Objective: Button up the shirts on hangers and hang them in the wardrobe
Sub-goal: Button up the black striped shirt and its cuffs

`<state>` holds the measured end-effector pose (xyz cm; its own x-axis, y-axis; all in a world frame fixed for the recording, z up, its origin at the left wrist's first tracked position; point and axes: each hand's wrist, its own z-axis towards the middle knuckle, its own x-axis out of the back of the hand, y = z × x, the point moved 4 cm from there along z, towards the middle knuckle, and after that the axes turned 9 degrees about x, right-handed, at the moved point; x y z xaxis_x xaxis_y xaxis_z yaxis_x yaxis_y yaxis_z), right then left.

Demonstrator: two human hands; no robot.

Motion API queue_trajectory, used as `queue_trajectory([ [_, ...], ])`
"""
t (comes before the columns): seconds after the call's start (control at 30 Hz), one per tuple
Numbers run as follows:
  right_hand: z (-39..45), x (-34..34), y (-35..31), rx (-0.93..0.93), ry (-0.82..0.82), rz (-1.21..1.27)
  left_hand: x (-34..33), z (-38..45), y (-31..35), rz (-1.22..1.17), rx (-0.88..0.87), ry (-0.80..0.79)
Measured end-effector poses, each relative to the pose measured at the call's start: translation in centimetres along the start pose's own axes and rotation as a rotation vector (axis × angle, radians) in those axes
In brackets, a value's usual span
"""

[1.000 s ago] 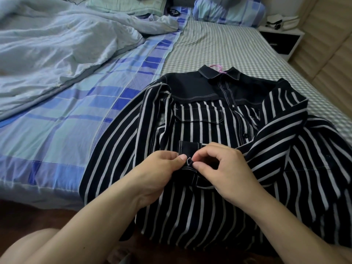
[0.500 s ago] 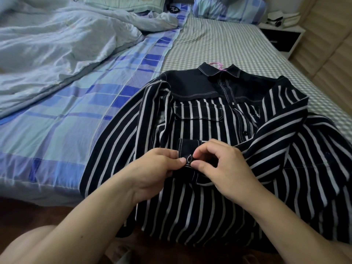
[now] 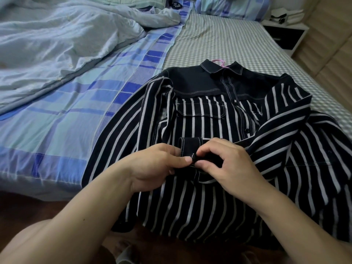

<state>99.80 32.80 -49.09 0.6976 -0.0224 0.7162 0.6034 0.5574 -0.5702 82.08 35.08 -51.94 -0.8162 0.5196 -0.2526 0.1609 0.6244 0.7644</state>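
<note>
Head view. A dark navy shirt [image 3: 209,187] with white vertical stripes lies face up on the bed [image 3: 219,40], filling the centre and lower right of the frame, its hem hanging over the near edge of the mattress. The collar [image 3: 222,67] points toward the top of the frame, and the pink hook of a hanger [image 3: 219,61] shows just above it, against the grey-and-white checked sheet. The solid navy yoke carries white topstitching; below it sits a striped chest pocket flap [image 3: 200,111]. One striped sleeve folds across the shirt from the right of the frame.

Both hands meet at the centre of the frame over a dark cuff [image 3: 190,144]. The left hand [image 3: 158,164] has its fingers curled and pinches the cuff edge between thumb and forefinger. The right hand [image 3: 226,166], fingers likewise curled, pinches the same fabric from the opposite side; the two thumb tips nearly touch. Whether a button lies between them cannot be told.

In the upper left of the frame a crumpled pale blue duvet [image 3: 57,44] rests on a blue plaid sheet [image 3: 76,111]. A plaid pillow [image 3: 232,6] lies at top centre, and a white nightstand [image 3: 285,33] stands at upper right beside the bed.
</note>
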Motion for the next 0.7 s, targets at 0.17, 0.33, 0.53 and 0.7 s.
queue_trajectory([
  [0.17, -0.1, 0.0, -0.1, 0.105, 0.041, -0.011, 0.2, 0.3, -0.3, -0.091, -0.028, 0.041],
  [0.33, -0.1, -0.2, 0.0, 0.119, 0.054, 0.014, -0.5, 0.0, -0.1, -0.010, -0.071, 0.124],
  [0.53, -0.3, -0.3, -0.4, 0.107, 0.080, -0.107, -1.4, -0.5, 0.2, 0.240, -0.243, 0.379],
  [0.7, -0.4, -0.5, -0.3, 0.085, 0.119, -0.122, -1.5, -0.6, 0.2, 0.234, -0.300, 0.419],
])
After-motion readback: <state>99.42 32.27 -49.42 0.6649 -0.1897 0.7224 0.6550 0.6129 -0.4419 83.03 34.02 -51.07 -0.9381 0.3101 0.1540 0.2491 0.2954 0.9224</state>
